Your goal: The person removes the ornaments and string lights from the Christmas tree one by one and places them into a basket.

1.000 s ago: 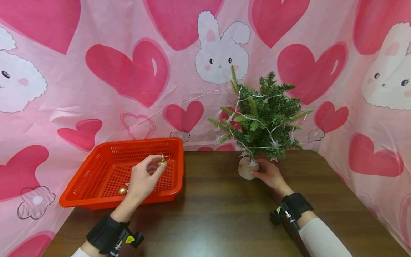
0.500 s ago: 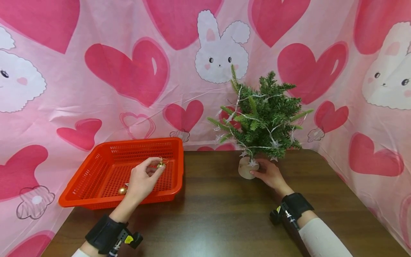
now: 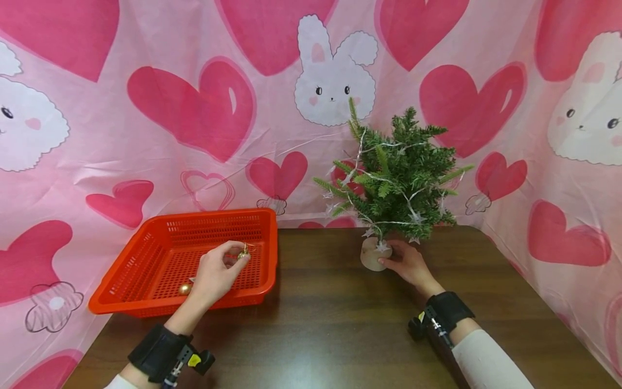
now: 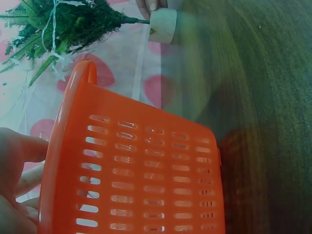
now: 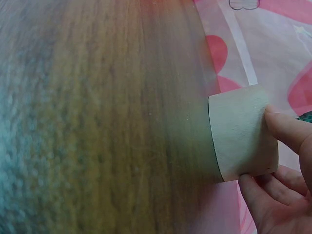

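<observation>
My left hand (image 3: pixel 217 272) is over the red-orange plastic basket (image 3: pixel 272 259), pinching a small gold ornament (image 3: pixel 244 253) with a thin hanging loop between thumb and fingers. In the left wrist view the basket's slotted wall hides most of that hand's fingertips. My right hand (image 3: pixel 410 266) grips the round wooden base (image 3: pixel 371 255) of a small artificial Christmas tree (image 3: pixel 405 178). Its thumb and fingers lie against the side of the base in the right wrist view. A wire string of clear star lights (image 3: pixel 416 217) winds around the branches.
A gold ball (image 3: pixel 184 289) lies in the basket, close to the left wrist, with a small pale piece beside it. Basket and tree stand apart on the dark wooden table (image 3: pixel 316 324). Behind hangs a pink cloth (image 3: pixel 272 135) with hearts and rabbits.
My left hand has lowered slightly into the basket with the gold ornament. The right hand and the tree have stayed in place.
</observation>
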{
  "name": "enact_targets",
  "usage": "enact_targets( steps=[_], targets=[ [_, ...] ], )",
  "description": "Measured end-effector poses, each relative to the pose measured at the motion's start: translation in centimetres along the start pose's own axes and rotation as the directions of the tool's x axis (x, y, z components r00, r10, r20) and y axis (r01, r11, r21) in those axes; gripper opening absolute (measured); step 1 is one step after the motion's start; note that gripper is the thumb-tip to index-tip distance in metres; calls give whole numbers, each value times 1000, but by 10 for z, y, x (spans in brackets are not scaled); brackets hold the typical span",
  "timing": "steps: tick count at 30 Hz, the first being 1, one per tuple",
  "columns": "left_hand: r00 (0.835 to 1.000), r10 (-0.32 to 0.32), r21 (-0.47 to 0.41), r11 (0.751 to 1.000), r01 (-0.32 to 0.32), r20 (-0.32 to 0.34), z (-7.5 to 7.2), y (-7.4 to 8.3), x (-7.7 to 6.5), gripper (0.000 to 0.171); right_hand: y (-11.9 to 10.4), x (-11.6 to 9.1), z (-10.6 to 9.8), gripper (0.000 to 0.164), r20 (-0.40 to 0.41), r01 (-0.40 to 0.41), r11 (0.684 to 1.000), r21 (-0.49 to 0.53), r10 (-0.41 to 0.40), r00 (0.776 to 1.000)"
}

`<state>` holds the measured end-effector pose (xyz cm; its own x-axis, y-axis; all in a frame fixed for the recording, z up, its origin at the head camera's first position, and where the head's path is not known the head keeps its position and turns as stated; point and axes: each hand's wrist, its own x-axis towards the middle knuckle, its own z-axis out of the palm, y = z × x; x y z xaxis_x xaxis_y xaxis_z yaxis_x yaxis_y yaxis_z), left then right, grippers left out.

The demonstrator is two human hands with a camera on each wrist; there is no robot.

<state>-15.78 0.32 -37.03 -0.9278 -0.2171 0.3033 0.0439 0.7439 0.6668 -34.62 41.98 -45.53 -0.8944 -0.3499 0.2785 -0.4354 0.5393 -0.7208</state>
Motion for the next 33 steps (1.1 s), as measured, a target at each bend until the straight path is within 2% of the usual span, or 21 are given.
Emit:
enact_targets(
  steps=[13, 19, 28, 33],
  targets=[
    [991, -48, 125, 992, 32, 126, -1, 3, 9, 25, 1, 0, 1, 53, -4, 3, 1000, 21, -3, 1000],
    [977, -82, 174, 984, 47, 198, -2, 5, 15, 27, 1, 0, 1, 53, -8, 1, 1000, 20, -1, 1000],
    [948, -122, 294, 955, 32, 294, 6, 4, 17, 27, 2, 0, 1, 52, -18, 0, 999, 38, 0, 1000],
    [940, -138, 324, 945, 32, 310, 10, 7, 16, 27, 1, 0, 1, 52, -17, -1, 999, 46, 2, 1000]
  ],
)
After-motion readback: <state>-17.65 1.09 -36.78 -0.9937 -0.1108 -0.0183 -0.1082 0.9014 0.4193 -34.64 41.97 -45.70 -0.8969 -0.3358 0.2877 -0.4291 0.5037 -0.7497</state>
